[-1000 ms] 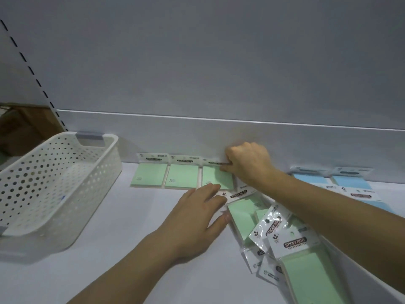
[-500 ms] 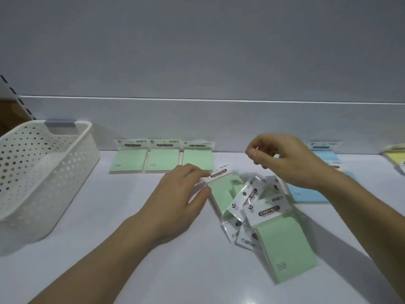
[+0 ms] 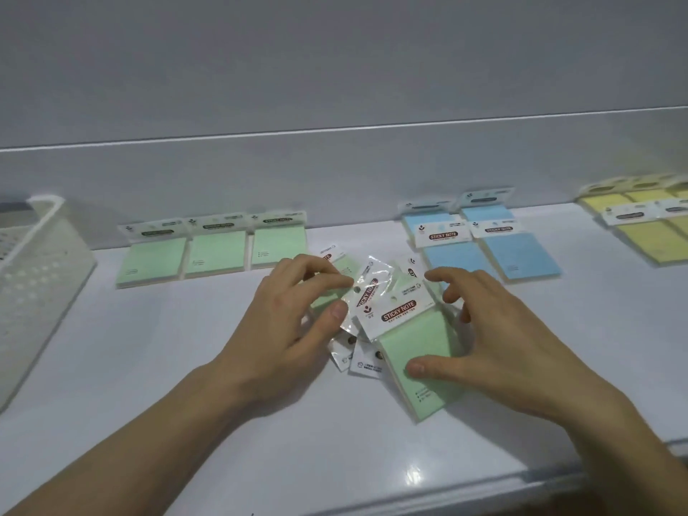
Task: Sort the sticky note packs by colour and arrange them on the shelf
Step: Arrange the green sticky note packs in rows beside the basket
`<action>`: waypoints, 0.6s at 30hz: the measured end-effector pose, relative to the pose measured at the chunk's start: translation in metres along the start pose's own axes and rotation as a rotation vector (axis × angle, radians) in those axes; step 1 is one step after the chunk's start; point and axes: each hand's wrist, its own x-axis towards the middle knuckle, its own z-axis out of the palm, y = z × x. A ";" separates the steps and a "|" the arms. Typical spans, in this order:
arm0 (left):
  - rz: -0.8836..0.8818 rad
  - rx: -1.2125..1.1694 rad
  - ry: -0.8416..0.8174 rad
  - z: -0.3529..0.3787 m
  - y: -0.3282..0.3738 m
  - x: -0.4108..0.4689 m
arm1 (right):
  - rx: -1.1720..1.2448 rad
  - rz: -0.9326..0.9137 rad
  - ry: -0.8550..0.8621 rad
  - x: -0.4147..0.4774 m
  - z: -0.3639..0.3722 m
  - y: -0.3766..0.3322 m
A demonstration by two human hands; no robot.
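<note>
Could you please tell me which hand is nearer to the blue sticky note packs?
Right. The right hand is just in front of the blue sticky note packs; the left hand is farther left, across the pile of green packs.
</note>
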 end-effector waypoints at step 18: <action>-0.258 -0.931 0.041 -0.027 0.022 -0.007 | 1.021 0.086 0.273 0.008 0.020 -0.060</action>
